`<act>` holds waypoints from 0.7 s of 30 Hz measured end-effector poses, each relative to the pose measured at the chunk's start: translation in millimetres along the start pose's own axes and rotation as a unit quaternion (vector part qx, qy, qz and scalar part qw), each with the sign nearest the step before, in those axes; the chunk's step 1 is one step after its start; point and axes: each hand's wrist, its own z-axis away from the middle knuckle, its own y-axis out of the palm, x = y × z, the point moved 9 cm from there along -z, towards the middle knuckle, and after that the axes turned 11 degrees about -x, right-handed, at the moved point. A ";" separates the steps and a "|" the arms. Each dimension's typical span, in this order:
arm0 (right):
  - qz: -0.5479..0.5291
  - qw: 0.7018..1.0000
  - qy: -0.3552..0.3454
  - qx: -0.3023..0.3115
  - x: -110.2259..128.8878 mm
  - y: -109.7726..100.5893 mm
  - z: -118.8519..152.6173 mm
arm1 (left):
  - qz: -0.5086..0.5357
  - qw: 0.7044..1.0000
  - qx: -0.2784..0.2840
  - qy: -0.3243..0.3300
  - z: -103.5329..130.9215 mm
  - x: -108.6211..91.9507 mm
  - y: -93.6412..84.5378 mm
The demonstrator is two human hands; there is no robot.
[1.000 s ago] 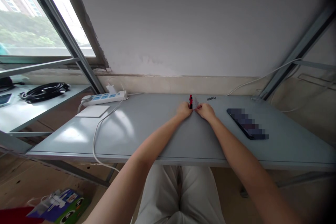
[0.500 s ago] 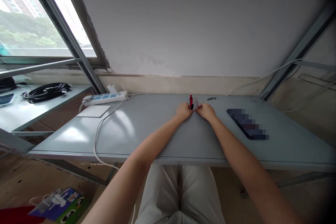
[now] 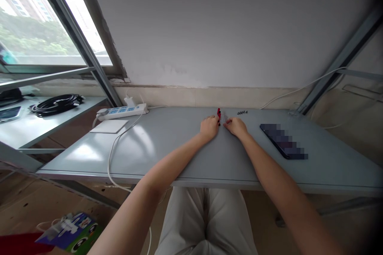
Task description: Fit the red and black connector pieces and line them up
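Observation:
My left hand (image 3: 209, 127) rests on the grey table with its fingers curled in against a small red and black object (image 3: 219, 114), whose kind is too small to tell. The hand covers part of it. Just to the right is a small clear, see-through piece (image 3: 224, 116), blurred against the tabletop. My right hand (image 3: 236, 126) is beside it, thumb and fingertips drawn together in a pinch; whatever lies between them is too small to make out. Beyond that hand, several tiny dark pieces (image 3: 242, 112) lie in a row.
A phone (image 3: 283, 141) with a blurred screen lies to the right on the table (image 3: 179, 163). At the left are a white power strip (image 3: 122, 111), a flat white box (image 3: 109, 126) and a white cable (image 3: 111, 151) hanging over the front edge. A wall stands behind.
My left hand has shifted slightly and now covers more of the black part of the small object. My right hand stays pinched in about the same place. The view has moved a little.

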 end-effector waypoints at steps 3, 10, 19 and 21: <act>-0.003 1.000 0.006 0.002 -0.6 0.2 0.2 | 0.052 0.998 -0.006 -0.040 -1.4 15.4 -6.1; -0.005 1.000 0.000 0.004 1.3 0.4 1.1 | 0.208 0.963 -0.065 -0.157 11.1 57.4 -24.5; 0.019 0.999 -0.034 -0.007 20.1 -14.3 10.7 | 0.267 0.942 -0.078 -0.186 16.1 59.6 -25.1; 0.037 0.998 -0.050 -0.005 27.7 -17.6 14.4 | 0.275 0.938 -0.076 -0.198 16.2 61.3 -26.1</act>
